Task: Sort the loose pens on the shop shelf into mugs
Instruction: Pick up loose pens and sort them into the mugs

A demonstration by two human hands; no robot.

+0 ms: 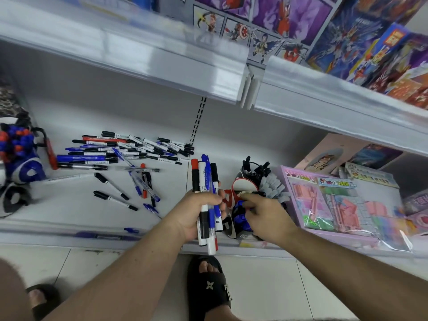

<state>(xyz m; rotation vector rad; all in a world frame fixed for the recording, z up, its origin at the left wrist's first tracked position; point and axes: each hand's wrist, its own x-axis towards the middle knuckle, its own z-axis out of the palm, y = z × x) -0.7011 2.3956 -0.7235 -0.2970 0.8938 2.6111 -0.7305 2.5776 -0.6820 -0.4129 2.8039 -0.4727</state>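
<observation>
My left hand (198,210) grips a bundle of markers (205,179) with red, blue and black caps, held upright over the shelf's front edge. My right hand (264,213) reaches over a mug of blue-capped pens (240,218), its fingers pinched on what looks like a blue pen there. Behind it stand a white mug with a red rim (245,185) and a mug of black pens (254,167). A heap of loose pens (129,149) lies on the white shelf (69,205) to the left, with several scattered nearer the front. At the far left a mug (20,158) holds blue and red pens.
An upper shelf edge (162,61) overhangs the work area. A pink toy pack (335,200) lies right of the mugs. Two black-and-white mugs (11,198) sit at the left front. My sandalled feet (209,288) stand on the tiled floor below.
</observation>
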